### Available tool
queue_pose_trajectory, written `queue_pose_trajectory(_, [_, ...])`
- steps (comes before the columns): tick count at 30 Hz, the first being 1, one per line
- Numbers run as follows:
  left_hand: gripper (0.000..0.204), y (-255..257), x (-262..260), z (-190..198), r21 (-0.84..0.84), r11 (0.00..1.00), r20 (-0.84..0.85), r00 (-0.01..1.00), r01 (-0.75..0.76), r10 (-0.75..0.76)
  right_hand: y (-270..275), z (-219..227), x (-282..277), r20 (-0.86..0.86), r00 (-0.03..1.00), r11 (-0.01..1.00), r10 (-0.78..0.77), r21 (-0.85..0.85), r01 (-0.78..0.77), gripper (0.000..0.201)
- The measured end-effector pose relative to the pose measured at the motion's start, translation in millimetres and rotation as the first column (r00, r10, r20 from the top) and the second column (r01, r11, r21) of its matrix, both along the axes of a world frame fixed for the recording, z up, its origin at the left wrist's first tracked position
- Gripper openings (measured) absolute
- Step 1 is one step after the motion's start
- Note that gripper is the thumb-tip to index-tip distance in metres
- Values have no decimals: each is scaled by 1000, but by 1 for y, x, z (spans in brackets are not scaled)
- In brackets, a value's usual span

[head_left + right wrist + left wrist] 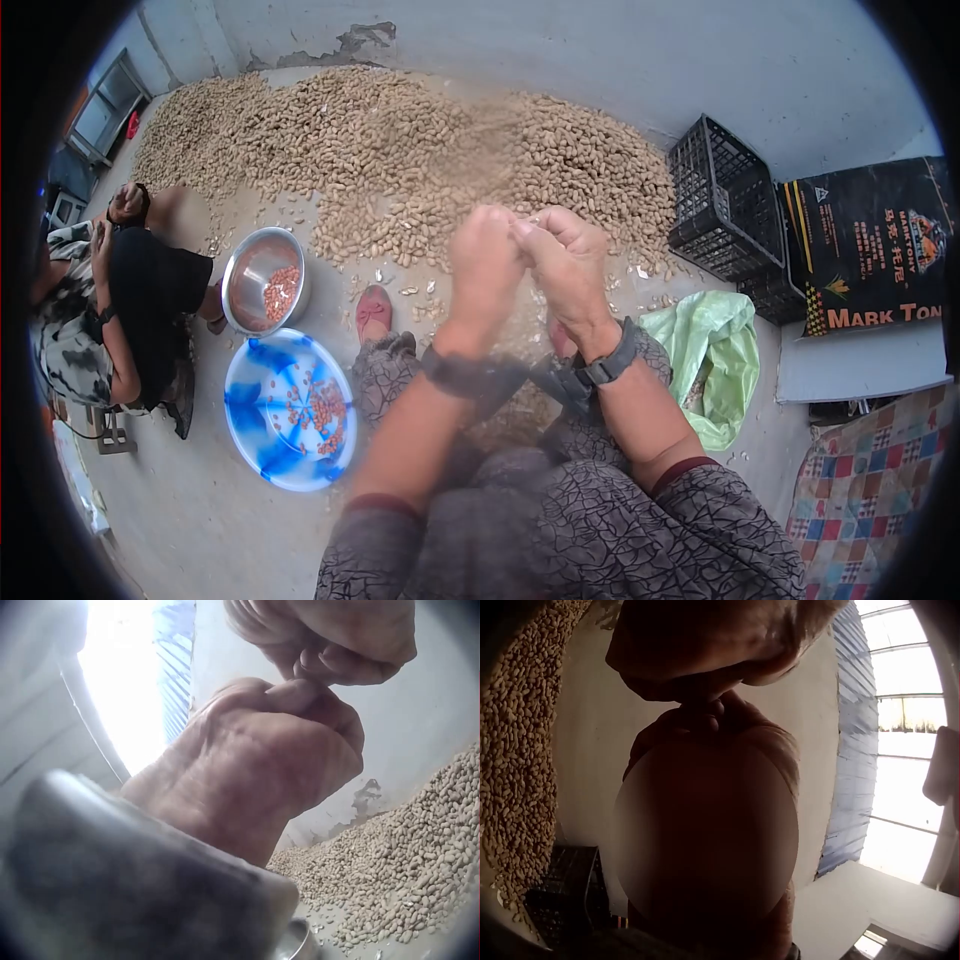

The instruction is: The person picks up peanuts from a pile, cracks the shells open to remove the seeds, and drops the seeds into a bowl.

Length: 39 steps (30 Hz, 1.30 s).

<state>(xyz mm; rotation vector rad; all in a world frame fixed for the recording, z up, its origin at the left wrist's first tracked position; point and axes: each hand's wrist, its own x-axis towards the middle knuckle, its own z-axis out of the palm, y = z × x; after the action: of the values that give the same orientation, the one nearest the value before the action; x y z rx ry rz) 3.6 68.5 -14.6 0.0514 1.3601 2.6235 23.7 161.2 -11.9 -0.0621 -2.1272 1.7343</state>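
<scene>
In the head view my left hand (487,265) and right hand (566,268) meet in front of the peanut pile (380,150), thumbs and fingers curled in and fingertips together. They pinch a small thing between them, apparently a peanut, mostly hidden by the fingers. Motion blurs the left hand. From the left wrist, that hand (712,817) appears dark below the other one. The right wrist view has the right hand (262,757) with its thumb bent against the fingers, just under the left. Below the hands, loose shells lie blurred between the knees.
At left stand a steel bowl (238,290) and a blue-and-white basin (240,425), both holding reddish shelled peanuts. Another person (75,320) sits beyond them. Right of my legs are a green bag (725,350), black crates (715,200) and a black printed sack (875,245).
</scene>
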Motion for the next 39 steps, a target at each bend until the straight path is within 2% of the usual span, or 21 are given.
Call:
queue_pose_trajectory(1, [18, -2, -1, -2, 0, 1000, 1, 1000, 0, 0, -5, 9, 4, 14, 999, 982, 46, -183, -42, 15])
queue_pose_trajectory(2, [16, -4, -3, -4, 99, 994, 83, 995, 44, -52, -9, 16, 7, 20, 995, 929, 94, -360, -81, 14])
queue_pose_trajectory(3, [14, -6, -4, -5, 201, 976, 157, 981, 78, -111, -11, 20, 9, 19, 995, 929, 97, -359, -83, 14])
queue_pose_trajectory(4, [14, -8, -4, -4, 201, 977, 154, 982, 77, -109, -12, 23, 10, 35, 993, 910, 109, -406, -85, 12])
queue_pose_trajectory(6, [16, -9, -4, -3, 369, 920, 207, 953, 135, -223, -13, 23, 10, 49, 991, 888, 122, -451, -87, 11])
queue_pose_trajectory(9, [18, -8, -5, -7, 365, 918, 198, 952, 151, -235, -16, 13, 10, -1, 997, 903, 81, -424, -74, 10])
queue_pose_trajectory(12, [20, -10, -7, -15, 281, 943, 157, 961, 179, -230, -17, 10, 12, 3, 1000, 940, 30, -340, -27, 5])
queue_pose_trajectory(13, [20, -8, -10, -20, 283, 943, 156, 961, 178, -228, -13, 6, 11, -151, 988, 999, -37, 28, 42, 4])
queue_pose_trajectory(14, [21, -3, -12, -27, 205, 973, 126, 983, 102, -129, -11, 4, 10, -315, 948, 912, -39, 376, 163, 3])
queue_pose_trajectory(15, [22, -1, -13, -29, 128, 992, 90, 995, 19, -31, -11, 4, 8, -315, 949, 913, -36, 376, 160, 3])
queue_pose_trajectory(17, [25, -1, -14, -34, 90, 996, 57, 998, -8, 3, -11, 4, 5, -521, 852, 826, 45, 500, 262, 3])
queue_pose_trajectory(18, [28, -1, -14, -30, 54, 998, 22, 999, -36, 35, -10, 5, 5, -521, 852, 826, 47, 500, 261, 3])
queue_pose_trajectory(21, [30, -7, -9, -17, -27, 998, 44, 998, 48, -47, -11, 6, 8, -505, 863, 849, 25, 467, 249, 3])
queue_pose_trajectory(22, [30, -9, -8, -16, -25, 999, 41, 998, 47, -46, -10, 4, 8, -435, 900, 894, -13, 398, 206, 4])
queue_pose_trajectory(23, [30, -10, -7, -16, -27, 994, 11, 994, 110, -109, -9, 3, 9, -360, 932, 931, -44, 323, 168, 4])
queue_pose_trajectory(24, [30, -10, -6, -14, -30, 985, -20, 985, 173, -173, -9, 4, 9, -364, 930, 930, -43, 326, 170, 4])
queue_pose_trajectory(27, [25, -10, -2, -8, -32, 986, -62, 984, 165, -166, -10, 11, 11, -361, 931, 941, -50, 295, 165, 7])
queue_pose_trajectory(29, [24, -10, -2, -8, -31, 984, -84, 980, 177, -179, -14, 18, 15, -166, 983, 997, -79, 3, 80, 9])
queue_pose_trajectory(31, [24, -11, -2, -7, -32, 981, -107, 975, 190, -193, -10, 17, 13, -143, 988, 998, -65, -29, 62, 10])
queue_pose_trajectory(37, [20, -8, 2, -1, 165, 961, -13, 974, 223, -224, -5, 15, 11, -50, 996, 978, -77, -198, 66, 11])
queue_pose_trajectory(39, [13, -8, -2, -14, 320, 911, 10, 961, 260, -278, -8, 16, 13, -46, 995, 973, -93, -217, 81, 10])
